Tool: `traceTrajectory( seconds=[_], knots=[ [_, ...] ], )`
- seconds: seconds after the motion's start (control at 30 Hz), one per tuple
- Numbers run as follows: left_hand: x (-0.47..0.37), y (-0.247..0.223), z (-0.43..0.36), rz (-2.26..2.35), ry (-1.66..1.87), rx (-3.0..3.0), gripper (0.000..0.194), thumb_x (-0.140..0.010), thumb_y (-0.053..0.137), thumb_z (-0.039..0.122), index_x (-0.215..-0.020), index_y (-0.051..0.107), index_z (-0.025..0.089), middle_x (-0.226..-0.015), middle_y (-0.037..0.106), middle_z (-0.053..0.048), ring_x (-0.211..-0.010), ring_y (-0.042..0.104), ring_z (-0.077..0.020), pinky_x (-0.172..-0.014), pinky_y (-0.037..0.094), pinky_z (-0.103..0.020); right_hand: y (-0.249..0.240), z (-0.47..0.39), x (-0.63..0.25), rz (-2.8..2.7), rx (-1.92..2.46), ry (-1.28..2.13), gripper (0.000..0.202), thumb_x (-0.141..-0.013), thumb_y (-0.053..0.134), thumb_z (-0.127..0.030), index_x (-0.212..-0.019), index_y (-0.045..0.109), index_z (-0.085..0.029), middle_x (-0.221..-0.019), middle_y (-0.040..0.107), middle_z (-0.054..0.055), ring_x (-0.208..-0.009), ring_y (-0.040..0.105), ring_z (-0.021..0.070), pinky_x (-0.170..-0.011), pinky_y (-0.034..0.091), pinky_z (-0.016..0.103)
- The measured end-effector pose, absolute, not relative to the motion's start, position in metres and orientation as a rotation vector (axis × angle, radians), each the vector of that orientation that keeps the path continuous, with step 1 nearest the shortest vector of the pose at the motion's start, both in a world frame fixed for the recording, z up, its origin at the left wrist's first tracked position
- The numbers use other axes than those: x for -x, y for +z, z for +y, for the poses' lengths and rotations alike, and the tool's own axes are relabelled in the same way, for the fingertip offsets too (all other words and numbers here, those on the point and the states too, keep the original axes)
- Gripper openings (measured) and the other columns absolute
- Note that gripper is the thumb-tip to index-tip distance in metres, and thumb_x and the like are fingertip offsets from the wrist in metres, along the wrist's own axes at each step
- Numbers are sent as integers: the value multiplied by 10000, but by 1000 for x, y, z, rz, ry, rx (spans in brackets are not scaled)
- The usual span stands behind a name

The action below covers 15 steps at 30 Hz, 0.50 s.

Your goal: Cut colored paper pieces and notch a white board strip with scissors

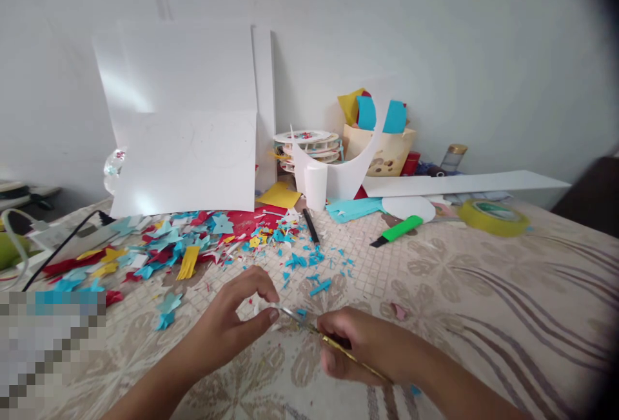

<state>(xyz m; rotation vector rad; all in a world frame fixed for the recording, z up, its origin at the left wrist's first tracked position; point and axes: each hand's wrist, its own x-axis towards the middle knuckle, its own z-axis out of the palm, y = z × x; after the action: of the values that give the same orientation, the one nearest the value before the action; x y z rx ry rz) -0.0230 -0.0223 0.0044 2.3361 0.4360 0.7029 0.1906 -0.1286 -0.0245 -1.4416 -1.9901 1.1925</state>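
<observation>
My left hand [242, 317] is closed in a pinch on a small white paper piece [260, 308], partly hidden by the fingers. My right hand [358, 342] grips scissors [333, 343] with gold-coloured handles. Their silver blades reach left to the white piece, touching or nearly touching it; I cannot tell whether the blades are apart. Tiny blue paper scraps [320, 287] lie on the patterned tablecloth just beyond both hands. A pink scrap [399, 311] rests to the right.
Colourful paper cutouts [169, 242] are heaped at the left. Beyond them stand white sheets [193, 162] against the wall. A white cylinder [316, 186], a black pen [311, 226], a green box cutter [399, 230] and a tape roll [493, 217] occupy the middle and right.
</observation>
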Motion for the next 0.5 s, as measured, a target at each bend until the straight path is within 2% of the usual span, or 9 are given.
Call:
traceTrajectory(
  seconds=[0.3, 0.5],
  knots=[
    [23, 1, -20, 430, 671, -2281, 25, -805, 507, 170, -799, 511, 194, -780, 510, -17, -757, 501, -147, -698, 395, -280, -23, -129, -187, -1900, 1497, 1291, 390, -763, 503, -552, -714, 490, -165, -599, 419, -44, -511, 344, 76, -423, 251, 175],
    [25, 1, -16, 425, 650, -2109, 21, -805, 514, 214, -819, 510, 199, -807, 491, -18, -804, 492, -157, -752, 386, -299, -24, -126, -188, -1823, 1499, 1374, 355, -749, 541, -527, -753, 564, -173, -625, 472, -44, -516, 374, 75, -432, 259, 173]
  ],
)
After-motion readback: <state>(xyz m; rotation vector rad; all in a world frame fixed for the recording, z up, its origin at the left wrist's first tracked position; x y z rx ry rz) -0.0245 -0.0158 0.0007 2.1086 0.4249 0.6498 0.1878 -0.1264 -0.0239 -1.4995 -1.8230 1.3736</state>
